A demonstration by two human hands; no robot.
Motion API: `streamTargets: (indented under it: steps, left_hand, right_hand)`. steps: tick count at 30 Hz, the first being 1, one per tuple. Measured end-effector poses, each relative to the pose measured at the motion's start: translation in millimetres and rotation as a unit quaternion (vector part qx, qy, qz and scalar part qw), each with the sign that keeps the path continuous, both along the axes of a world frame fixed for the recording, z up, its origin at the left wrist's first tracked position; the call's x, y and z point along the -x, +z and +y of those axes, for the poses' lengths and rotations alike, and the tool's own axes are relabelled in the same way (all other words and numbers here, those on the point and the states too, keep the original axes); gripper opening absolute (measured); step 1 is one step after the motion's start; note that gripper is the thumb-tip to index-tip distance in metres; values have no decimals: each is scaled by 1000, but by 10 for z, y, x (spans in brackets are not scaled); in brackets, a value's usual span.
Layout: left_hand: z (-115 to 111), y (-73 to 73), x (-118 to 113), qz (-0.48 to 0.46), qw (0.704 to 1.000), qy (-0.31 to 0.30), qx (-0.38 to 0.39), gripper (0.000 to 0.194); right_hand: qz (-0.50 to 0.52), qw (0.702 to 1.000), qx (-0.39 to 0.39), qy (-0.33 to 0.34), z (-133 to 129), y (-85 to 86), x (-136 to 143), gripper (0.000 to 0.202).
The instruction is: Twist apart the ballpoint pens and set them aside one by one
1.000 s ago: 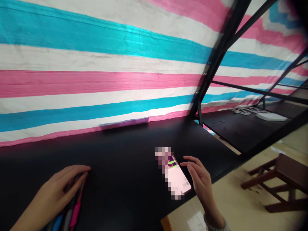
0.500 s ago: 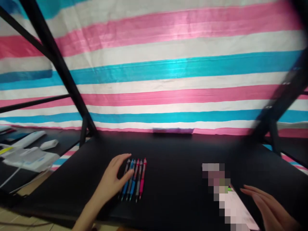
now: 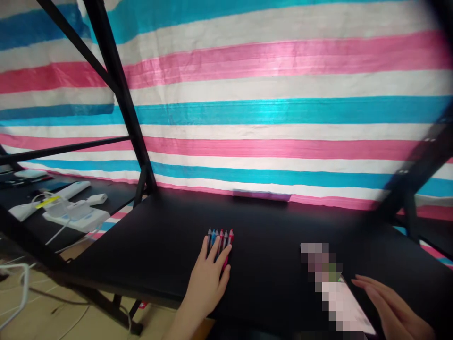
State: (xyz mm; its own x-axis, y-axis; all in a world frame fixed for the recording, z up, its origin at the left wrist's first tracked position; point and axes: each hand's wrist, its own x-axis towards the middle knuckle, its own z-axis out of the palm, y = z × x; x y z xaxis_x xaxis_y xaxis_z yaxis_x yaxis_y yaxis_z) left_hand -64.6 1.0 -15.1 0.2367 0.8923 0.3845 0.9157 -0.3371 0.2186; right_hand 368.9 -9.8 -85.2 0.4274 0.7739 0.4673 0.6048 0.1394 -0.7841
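Several retractable pens (image 3: 222, 234) lie side by side in a row on the black table, with blue, grey and red-pink parts. My left hand (image 3: 208, 278) lies palm down over the row, its fingers spread on top of the pens and covering their near halves. To the right, a phone-like flat device (image 3: 350, 307) with a lit, partly pixelated screen rests at a slant. Beside its right edge is my right hand (image 3: 396, 307), fingers stretched out and close together, holding nothing visible.
Black metal frame posts (image 3: 123, 104) rise at both sides of the black table (image 3: 159, 245). A striped sheet (image 3: 276, 111) hangs behind it. On a neighbouring table at the left are white power strips (image 3: 78, 217) with cables. More cables lie on the floor below.
The view has turned slightly left. My left hand has moved from the left side of the pens onto them, fingers now spread across the row. The right hand stays by the device.
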Motion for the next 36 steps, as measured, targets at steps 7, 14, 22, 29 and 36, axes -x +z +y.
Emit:
streamTargets:
  steps: [7,14,22,29,36]
  left_hand:
    - [-110,-39,-672,-40,999,-25,13,55]
    - [-182,23,-934,-141,986,-56,76,54]
    - [-74,120,-181,-334,923,-133,134,48]
    - [112,256,243,-126,953,-264,77,43]
    - [332,351,235,32,944,-330,8,37]
  right_hand:
    - [77,995,61,10,-55,305,177,36]
    - [62,997,38,14,-41,319,202,36]
    - [40,998,-33,18,-162,511,389,30]
    - [10,977,-126,169,-50,901,1262,16]
    - [-46,968,-117,217,270,857,1921,21]
